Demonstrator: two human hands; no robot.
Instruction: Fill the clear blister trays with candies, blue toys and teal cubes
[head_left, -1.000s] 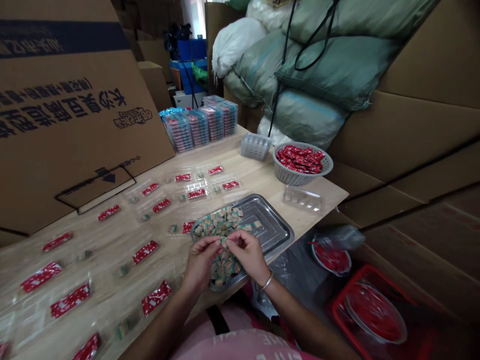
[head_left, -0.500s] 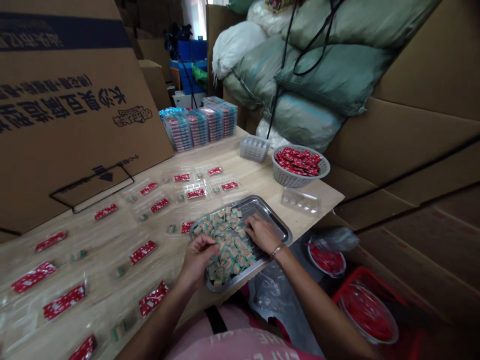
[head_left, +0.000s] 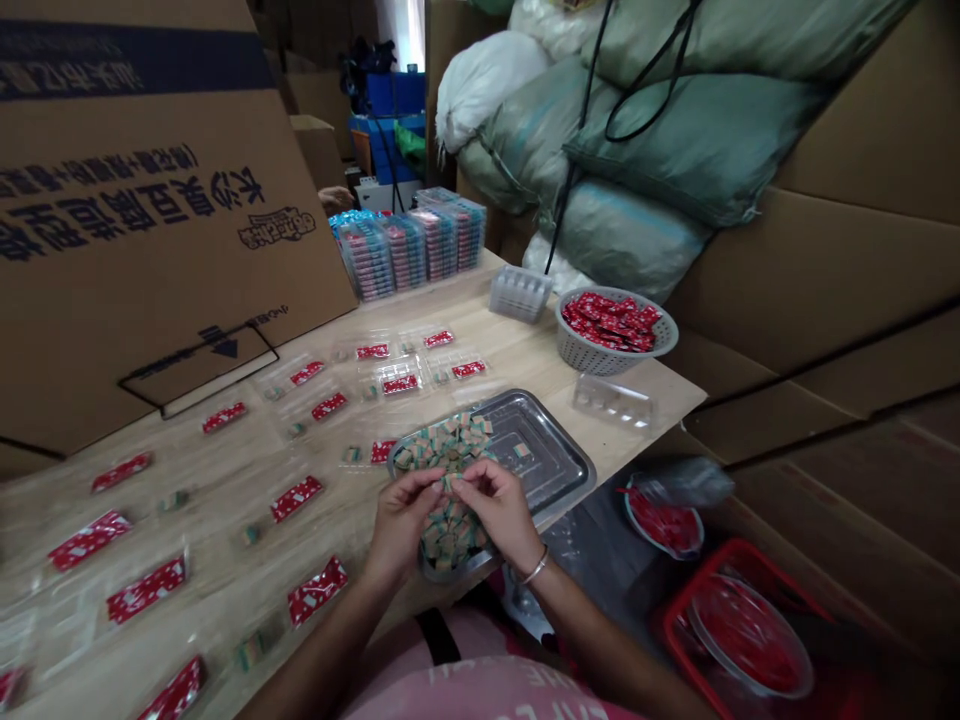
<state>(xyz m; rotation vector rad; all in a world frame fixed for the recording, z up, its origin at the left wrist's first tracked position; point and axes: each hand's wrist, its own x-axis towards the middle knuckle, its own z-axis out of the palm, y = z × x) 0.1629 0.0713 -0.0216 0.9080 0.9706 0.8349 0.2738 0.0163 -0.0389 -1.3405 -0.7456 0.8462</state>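
Observation:
Over the metal tray [head_left: 559, 430], my left hand [head_left: 409, 515] and my right hand [head_left: 495, 505] meet, thumbs and index fingers pinched close together. Between the fingertips is a small tan-and-green piece [head_left: 452, 482], partly covered by the fingers. Beneath them lies a heap of the same small tan-and-green pieces [head_left: 454, 535] in the left half of the tray. One loose piece [head_left: 522, 451] rests alone on the tray's bare right side. A bracelet circles my right wrist.
Clear plastic trays with red packets [head_left: 328, 405] and small pieces cover the table's left side. A grey basket [head_left: 619, 355] of red packets, an empty-looking clear tray [head_left: 613, 402] and stacked packs [head_left: 409, 250] stand farther back. A large carton [head_left: 150, 220] leans at left. Another person's hand [head_left: 335, 198] shows behind.
My right hand has moved left from the tray's right side to meet my left hand, and both now pinch a small piece. Another person's hand has appeared behind the stacked packs.

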